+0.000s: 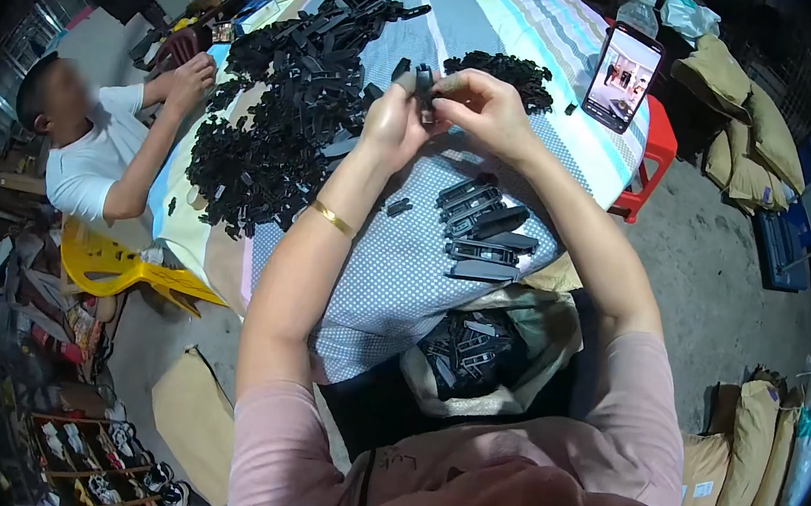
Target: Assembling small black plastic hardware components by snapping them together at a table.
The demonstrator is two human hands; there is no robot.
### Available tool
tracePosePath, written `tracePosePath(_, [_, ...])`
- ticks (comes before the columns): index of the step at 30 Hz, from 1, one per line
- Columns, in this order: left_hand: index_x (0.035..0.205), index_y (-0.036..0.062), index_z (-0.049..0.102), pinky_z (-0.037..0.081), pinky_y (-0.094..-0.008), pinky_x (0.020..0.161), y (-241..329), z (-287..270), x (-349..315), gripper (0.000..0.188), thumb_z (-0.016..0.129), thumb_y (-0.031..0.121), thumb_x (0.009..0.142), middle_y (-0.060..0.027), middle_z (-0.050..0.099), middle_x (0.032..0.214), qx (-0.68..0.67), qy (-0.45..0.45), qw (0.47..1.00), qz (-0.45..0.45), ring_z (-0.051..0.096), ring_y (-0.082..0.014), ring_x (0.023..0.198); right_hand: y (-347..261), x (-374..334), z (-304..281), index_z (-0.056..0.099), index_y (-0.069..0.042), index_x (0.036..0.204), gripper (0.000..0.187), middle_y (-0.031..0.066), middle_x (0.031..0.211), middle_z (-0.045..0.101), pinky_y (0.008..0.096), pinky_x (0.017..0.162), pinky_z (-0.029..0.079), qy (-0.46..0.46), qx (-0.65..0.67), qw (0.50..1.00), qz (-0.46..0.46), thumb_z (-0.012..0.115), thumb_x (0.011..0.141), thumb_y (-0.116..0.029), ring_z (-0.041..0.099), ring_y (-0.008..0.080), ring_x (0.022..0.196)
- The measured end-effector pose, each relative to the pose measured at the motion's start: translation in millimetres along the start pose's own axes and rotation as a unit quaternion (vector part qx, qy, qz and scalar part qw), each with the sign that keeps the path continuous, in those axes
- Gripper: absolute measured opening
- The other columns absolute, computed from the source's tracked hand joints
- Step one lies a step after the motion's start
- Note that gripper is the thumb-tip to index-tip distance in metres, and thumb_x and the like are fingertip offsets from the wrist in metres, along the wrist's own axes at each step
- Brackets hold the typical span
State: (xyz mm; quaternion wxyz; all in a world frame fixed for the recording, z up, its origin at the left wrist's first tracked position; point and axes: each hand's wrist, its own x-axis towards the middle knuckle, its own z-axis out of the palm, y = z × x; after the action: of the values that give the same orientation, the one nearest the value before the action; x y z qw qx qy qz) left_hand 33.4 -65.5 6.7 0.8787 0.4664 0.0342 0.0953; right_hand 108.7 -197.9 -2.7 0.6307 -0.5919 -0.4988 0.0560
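Observation:
Over the table, my left hand [394,125] grips a long black plastic part [423,82], which stands roughly upright between the fingers. My right hand [484,113] is closed at the same part from the other side, thumb and fingers pinched against it; whether a smaller piece sits in that pinch is hidden. Just below my hands, several similar long black parts [483,217] lie side by side on the cloth. A small black piece [397,207] rests alone to their left. Beyond my right hand spreads a heap of small black pieces [518,79].
Big heaps of black parts [296,74] cover the table's left side. An open sack [555,338] of such parts sits at my lap. A phone [624,78] leans against a bottle [638,11] at the right edge. A co-worker [91,146] sits at left; a red stool [655,156] stands right.

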Motion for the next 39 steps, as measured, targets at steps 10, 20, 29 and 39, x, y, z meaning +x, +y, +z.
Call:
tracePosePath(10, [0.103,-0.0028,0.047,0.049,-0.0426,0.084,-6,-4,-6,0.023,0.033,0.013,0.095,-0.0163,0.052,0.106,-0.02,0.001,1.0,0.003,0.056,-0.0262,0.094,3,-2,5,0.063,0.001,0.089,0.018,0.0115,0.078,0.062,0.0263,0.06,0.05,0.11,-0.143,0.979,-0.091,0.065,0.073,-0.008,0.063,0.017,0.066])
tracePosePath(20, [0.099,0.0039,0.053,0.047,-0.0292,0.064,-11,-12,-5,0.022,0.041,0.022,0.095,-0.0048,0.058,0.09,0.018,0.018,1.0,0.004,0.054,-0.0122,0.077,0,-6,5,0.06,0.003,0.088,0.018,0.01,0.081,0.062,0.0241,0.061,0.05,0.104,-0.234,0.953,-0.164,0.065,0.073,-0.004,0.062,0.0143,0.067])
tracePosePath(29, [0.086,-0.0059,0.053,0.043,-0.0296,0.052,-10,-7,-8,0.03,0.058,0.023,0.081,-0.0083,0.058,0.061,0.509,0.126,0.826,0.204,0.053,-0.014,0.053,3,-7,-1,0.054,0.001,0.085,0.015,0.0164,0.075,0.055,0.0367,0.06,0.047,-0.012,-0.336,0.929,-0.157,0.055,0.079,-0.013,0.058,0.0307,0.066])
tracePosePath(39, [0.096,-0.0055,0.051,0.039,-0.0223,0.055,-18,-9,0,0.024,0.053,0.013,0.081,-0.0012,0.053,0.074,0.439,0.167,0.855,0.22,0.046,-0.0068,0.063,-5,-10,8,0.05,0.0,0.072,0.02,0.0157,0.069,0.055,0.0428,0.058,0.046,-0.055,-0.393,0.902,-0.172,0.054,0.078,-0.018,0.057,0.0348,0.064])
